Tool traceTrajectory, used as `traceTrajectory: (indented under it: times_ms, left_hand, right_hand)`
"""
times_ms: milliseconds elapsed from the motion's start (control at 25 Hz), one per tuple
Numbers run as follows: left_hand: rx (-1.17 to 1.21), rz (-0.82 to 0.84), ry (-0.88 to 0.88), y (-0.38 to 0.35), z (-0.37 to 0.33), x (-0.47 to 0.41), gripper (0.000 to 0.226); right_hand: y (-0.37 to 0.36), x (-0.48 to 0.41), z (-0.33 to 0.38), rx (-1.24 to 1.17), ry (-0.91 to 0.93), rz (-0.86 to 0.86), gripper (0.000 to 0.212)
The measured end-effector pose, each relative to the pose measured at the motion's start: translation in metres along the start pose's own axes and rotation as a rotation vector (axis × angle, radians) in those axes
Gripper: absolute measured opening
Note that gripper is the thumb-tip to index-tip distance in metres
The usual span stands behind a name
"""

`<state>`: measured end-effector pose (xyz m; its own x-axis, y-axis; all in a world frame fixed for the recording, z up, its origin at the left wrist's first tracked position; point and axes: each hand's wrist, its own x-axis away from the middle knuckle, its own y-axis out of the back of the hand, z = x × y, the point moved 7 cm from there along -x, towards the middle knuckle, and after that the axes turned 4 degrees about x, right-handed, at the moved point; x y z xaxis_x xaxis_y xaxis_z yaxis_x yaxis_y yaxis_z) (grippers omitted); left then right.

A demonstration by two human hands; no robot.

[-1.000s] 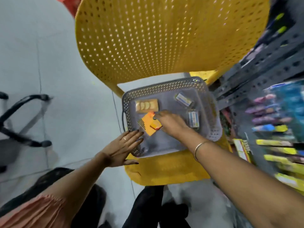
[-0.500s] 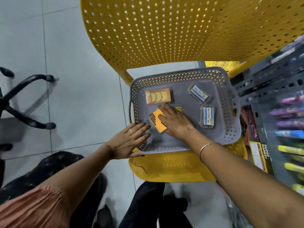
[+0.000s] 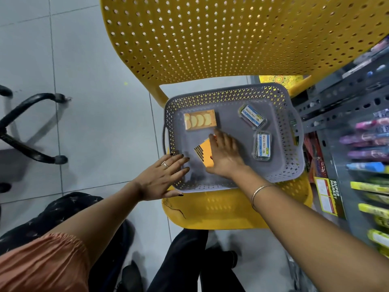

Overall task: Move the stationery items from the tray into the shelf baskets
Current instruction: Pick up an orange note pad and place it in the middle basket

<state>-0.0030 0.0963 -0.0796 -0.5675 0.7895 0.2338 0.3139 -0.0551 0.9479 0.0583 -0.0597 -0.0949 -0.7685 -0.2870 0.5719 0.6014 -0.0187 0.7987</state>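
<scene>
A grey perforated tray sits on a yellow chair seat. In it lie an orange packet with a black comb-like print, a tan box with pale half-round shapes, and two clear cases with blue-white labels. My right hand lies palm down over the orange packet's right side, thumb at its near corner and fingers at its far corner. My left hand rests with spread fingers on the tray's near-left rim and holds nothing.
The yellow chair's perforated back rises behind the tray. A grey metal shelf with rows of coloured pens and markers stands at the right. A black office-chair base stands on the tiled floor at the left.
The orange packet, held tilted up in my right hand a second ago, now lies flat on the tray floor under that hand. The left hand has stayed on the rim.
</scene>
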Motion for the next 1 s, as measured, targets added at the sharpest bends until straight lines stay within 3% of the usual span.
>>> traceTrajectory:
  times_ms: [160,480,680,840,1000]
  left_hand:
    - [0.002,-0.014,-0.004,0.000,-0.001,0.001,0.074]
    - [-0.005,0.016,0.007,0.014,-0.004,-0.001,0.076]
    - [-0.041,-0.076,-0.019,0.104,-0.032,-0.042,0.082]
    - [-0.088,-0.282,-0.118,0.218,-0.072,-0.094,0.081]
    - [-0.104,-0.489,-0.272,0.336,-0.133,-0.143,0.078]
  right_hand:
    - [-0.001,0.005,-0.004,-0.005,-0.265,-0.122,0.102]
    - [0.035,0.030,-0.016,-0.171,-0.239,-0.283,0.084]
    - [0.164,0.094,-0.033,-0.214,-0.233,-0.481,0.081]
    - [0.288,0.189,-0.048,-0.170,-0.207,-0.640,0.080]
    - [0.391,0.311,-0.076,-0.125,-0.305,-0.825,0.077]
